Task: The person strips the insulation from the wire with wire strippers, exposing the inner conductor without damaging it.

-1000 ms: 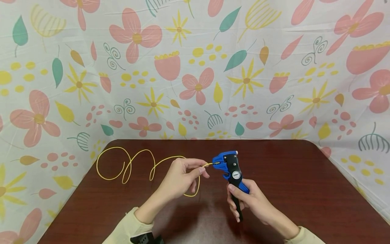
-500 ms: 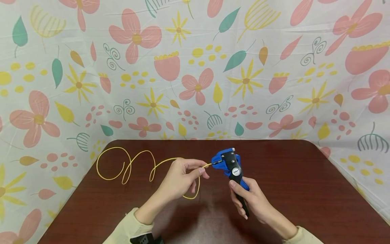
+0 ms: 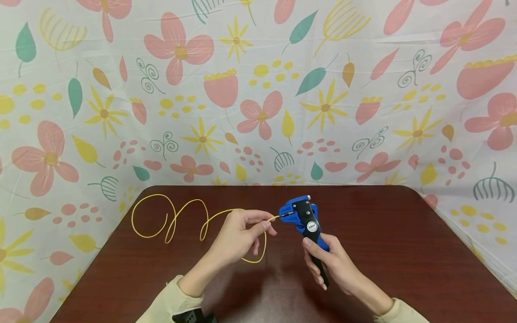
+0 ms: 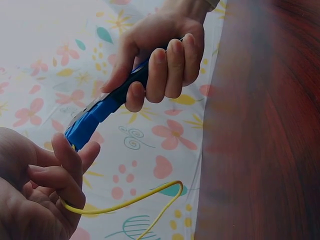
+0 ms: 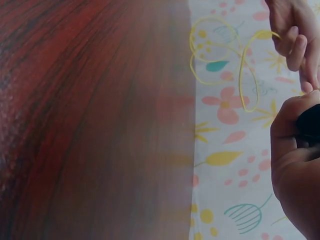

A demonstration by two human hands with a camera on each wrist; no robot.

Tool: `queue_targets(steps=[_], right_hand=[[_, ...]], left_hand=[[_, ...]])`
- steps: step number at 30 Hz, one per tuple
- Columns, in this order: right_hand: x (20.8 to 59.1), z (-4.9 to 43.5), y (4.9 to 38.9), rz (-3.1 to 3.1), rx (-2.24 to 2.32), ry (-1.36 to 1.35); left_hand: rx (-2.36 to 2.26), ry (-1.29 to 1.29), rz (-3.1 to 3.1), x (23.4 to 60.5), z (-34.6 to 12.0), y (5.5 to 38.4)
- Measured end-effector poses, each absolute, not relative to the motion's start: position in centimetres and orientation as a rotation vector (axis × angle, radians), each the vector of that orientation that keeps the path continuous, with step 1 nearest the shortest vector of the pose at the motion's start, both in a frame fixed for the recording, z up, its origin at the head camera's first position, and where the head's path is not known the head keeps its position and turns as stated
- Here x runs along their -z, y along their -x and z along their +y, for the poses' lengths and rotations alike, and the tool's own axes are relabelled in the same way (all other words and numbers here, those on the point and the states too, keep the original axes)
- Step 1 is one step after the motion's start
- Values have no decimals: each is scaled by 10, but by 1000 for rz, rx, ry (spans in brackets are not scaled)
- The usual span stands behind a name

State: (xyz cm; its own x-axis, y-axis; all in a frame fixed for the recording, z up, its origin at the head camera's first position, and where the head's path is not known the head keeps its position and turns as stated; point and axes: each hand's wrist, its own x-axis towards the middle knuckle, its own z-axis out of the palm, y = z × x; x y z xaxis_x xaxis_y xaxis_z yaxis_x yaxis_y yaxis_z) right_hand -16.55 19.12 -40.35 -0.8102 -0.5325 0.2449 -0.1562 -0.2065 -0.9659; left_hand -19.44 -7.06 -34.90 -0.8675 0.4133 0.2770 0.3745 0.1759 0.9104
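Note:
Between thumb and index finger, my left hand (image 3: 241,235) pinches a thin yellow wire (image 3: 203,224) close to its end. That end runs into the jaws of a blue and black wire stripper (image 3: 308,218). My right hand (image 3: 335,260) grips the stripper by its handles, fingers wrapped around them, with the head tilted to the left. In the left wrist view, the stripper's blue head (image 4: 85,127) sits right at the left fingertips, and the wire (image 4: 120,205) loops away below that hand. The right wrist view shows the right hand (image 5: 295,160) around the black handle (image 5: 310,122).
The rest of the wire curls in loose loops toward the left side of the dark reddish-brown table (image 3: 383,237). A white cloth (image 3: 258,148) printed with flowers and leaves hangs behind and beside the table. A black device (image 3: 190,316) is strapped at the left wrist.
The stripper has tilted further left and its handles have come closer together in the right hand. Its head has shifted slightly left along the wire; the wire loops moved slightly right.

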Motion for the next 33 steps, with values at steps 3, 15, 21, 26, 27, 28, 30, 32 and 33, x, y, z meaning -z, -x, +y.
queue_targets(steps=[3, 15, 21, 26, 27, 28, 30, 32, 33], right_hand=[[403, 190, 164, 1775, 2124, 818], [404, 187, 163, 1717, 2166, 837], [405, 186, 162, 1729, 2176, 816], [406, 185, 161, 1765, 2177, 801], [406, 185, 161, 1764, 2178, 811], [406, 185, 161, 1762, 2178, 817], [406, 184, 161, 1755, 2180, 821], [406, 184, 161, 1749, 2180, 826], [406, 184, 161, 1749, 2177, 832]], left_hand=[[-1829, -790, 2384, 349, -71, 194], [-1843, -771, 2390, 348, -71, 193], [-1843, -764, 2379, 348, -71, 194], [-1858, -755, 2360, 349, -72, 194], [-1855, -754, 2363, 349, -72, 194], [-1853, -752, 2366, 349, -71, 195], [-1846, -746, 2375, 349, -71, 195], [-1839, -742, 2381, 349, -71, 195], [-1835, -740, 2385, 348, -71, 195]])
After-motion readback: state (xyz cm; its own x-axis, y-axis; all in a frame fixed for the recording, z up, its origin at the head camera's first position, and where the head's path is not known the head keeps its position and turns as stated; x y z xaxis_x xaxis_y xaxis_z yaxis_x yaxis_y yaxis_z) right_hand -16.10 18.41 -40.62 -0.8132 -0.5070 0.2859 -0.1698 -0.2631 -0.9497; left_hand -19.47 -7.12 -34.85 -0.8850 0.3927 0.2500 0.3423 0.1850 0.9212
